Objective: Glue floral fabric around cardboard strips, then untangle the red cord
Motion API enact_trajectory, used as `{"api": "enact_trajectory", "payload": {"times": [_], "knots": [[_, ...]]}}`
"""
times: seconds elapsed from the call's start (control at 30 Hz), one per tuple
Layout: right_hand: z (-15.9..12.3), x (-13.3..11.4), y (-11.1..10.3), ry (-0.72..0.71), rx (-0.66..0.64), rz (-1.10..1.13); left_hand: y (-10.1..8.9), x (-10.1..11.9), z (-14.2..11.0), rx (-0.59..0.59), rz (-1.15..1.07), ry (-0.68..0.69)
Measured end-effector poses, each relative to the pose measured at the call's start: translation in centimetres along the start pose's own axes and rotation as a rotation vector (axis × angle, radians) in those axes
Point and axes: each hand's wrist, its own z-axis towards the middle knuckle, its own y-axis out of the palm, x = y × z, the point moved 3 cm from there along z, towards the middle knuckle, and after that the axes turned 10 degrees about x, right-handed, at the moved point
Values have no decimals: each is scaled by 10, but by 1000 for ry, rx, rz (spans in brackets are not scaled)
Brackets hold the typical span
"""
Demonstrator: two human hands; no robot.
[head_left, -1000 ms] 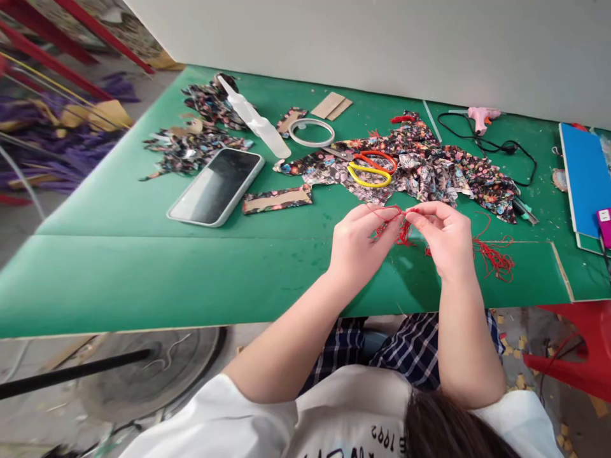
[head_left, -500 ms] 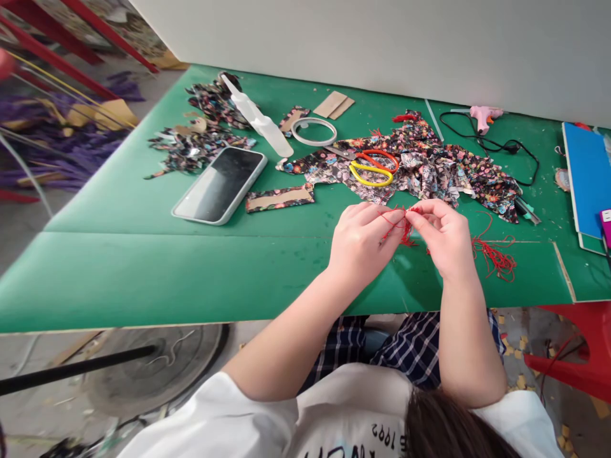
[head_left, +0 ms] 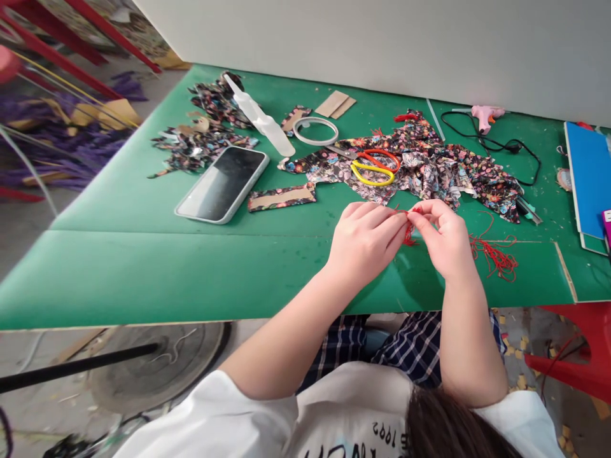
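My left hand (head_left: 366, 238) and my right hand (head_left: 442, 234) meet above the front of the green table, fingertips nearly touching. Both are closed on a small bunch of red thread (head_left: 409, 236), whose loose ends hang down between them. My fingers hide most of it. Just right of my right hand, more red thread (head_left: 501, 261) lies in a tangled heap. Beyond my hands is crumpled black floral fabric (head_left: 434, 175). Scissors (head_left: 375, 168) with one red and one yellow handle rest on that cloth.
On the green table (head_left: 157, 273) a phone (head_left: 222, 184) lies to the left, near a fabric-wrapped cardboard strip (head_left: 281, 197), a roll of tape (head_left: 316, 131) and fabric scraps (head_left: 191, 145). A pink glue gun (head_left: 487, 117) with a black cord sits by the wall. A blue board (head_left: 592, 181) is at right.
My left fingers have closed in over the red thread, and the loop that crossed them has drawn out of sight. My right hand has hardly moved.
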Motion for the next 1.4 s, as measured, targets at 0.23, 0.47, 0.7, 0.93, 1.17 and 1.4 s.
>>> {"api": "enact_trajectory", "payload": {"times": [0.23,0.47,0.7,0.93,1.17,1.4], "knots": [[2,6,-1,60,41,137,13,-16,-7,-130,-126,-235],[3,8,-1,103,65,197,14,-22,-8,-94,-244,-410],[2,2,4,157,35,282,9,-5,-4,167,-825,-649],[0,-1,8,178,-5,327,14,-6,1,376,-1068,-757],[-2,0,10,188,-29,377,14,-3,0,399,-1089,-738],[-2,-2,7,188,1,394,15,-3,-3,517,-1249,-968]]}}
